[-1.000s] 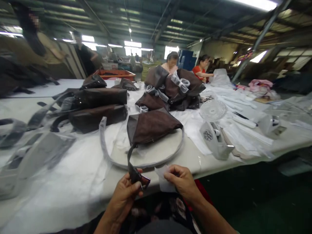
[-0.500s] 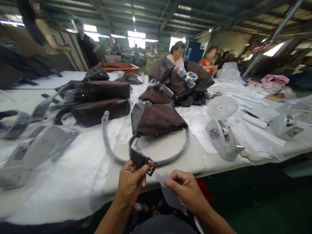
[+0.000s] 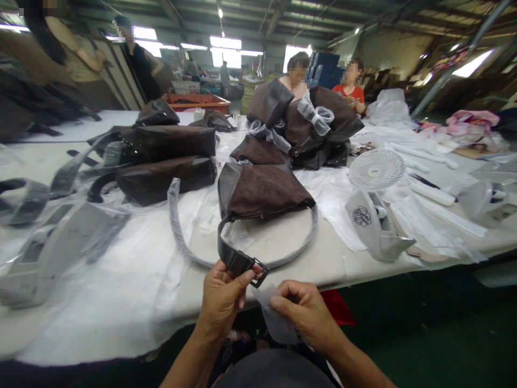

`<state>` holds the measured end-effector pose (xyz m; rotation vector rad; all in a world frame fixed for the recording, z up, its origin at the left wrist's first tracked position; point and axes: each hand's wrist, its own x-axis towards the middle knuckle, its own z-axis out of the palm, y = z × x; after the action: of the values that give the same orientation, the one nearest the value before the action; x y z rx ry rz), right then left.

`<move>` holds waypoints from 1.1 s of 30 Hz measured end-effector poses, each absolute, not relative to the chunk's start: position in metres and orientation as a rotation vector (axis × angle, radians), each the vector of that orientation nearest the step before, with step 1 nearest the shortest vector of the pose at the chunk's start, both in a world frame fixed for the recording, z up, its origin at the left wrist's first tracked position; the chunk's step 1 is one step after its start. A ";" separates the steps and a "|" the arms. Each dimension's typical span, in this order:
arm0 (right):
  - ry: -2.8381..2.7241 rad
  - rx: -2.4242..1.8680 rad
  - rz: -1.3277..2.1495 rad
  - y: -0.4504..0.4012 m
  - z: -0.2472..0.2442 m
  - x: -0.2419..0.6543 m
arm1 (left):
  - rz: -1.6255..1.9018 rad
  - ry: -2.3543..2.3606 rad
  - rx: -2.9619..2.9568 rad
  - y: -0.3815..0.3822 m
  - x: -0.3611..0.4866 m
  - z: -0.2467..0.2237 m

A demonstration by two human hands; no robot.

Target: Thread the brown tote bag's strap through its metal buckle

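Left hand (image 3: pixel 221 302): clamped on a dark leather strap (image 3: pixel 238 262), just behind its metal buckle (image 3: pixel 258 274). Right hand (image 3: pixel 307 312): pinched on a translucent plastic sheet (image 3: pixel 274 318), just beside the buckle. Hands close together, just apart, above the bench (image 3: pixel 323 269) edge.

Strap axis: diagonal, from the near end of a brown suede handbag (image 3: pixel 262 189) down and to the right, buckle end toward the right hand. Handbag: flat on the bench, long axis across the view, ringed on its near side by a curved gray band (image 3: pixel 174 215).

Right of the handbag: white mesh fan (image 3: pixel 375 170); gray shaped piece (image 3: pixel 374 226) with a black emblem, any lettering unreadable. Left: stacked brown bags (image 3: pixel 165 172). Beyond: bags tied with gray ribbon (image 3: pixel 302 121), then a seated co-worker in a red shirt (image 3: pixel 349 94).
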<state>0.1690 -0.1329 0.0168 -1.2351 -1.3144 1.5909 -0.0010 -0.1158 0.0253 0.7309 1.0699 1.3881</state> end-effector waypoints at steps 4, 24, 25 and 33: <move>-1.286 -1.237 1.603 -0.130 0.019 0.170 | 1.387 1.080 0.727 -0.114 -0.002 0.025; -1.302 -1.277 1.613 -0.126 0.019 0.174 | 1.411 1.116 0.686 -0.108 -0.002 0.025; -1.300 -1.277 1.614 -0.126 0.019 0.174 | 1.409 1.117 0.691 -0.108 -0.002 0.025; -1.295 -1.254 1.612 -0.127 0.022 0.174 | 1.379 1.104 0.723 -0.111 -0.001 0.021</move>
<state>0.1743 -0.1265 0.0215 -1.2545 -1.2949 1.6117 -0.0014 -0.1107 0.0207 0.7229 1.1040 1.3794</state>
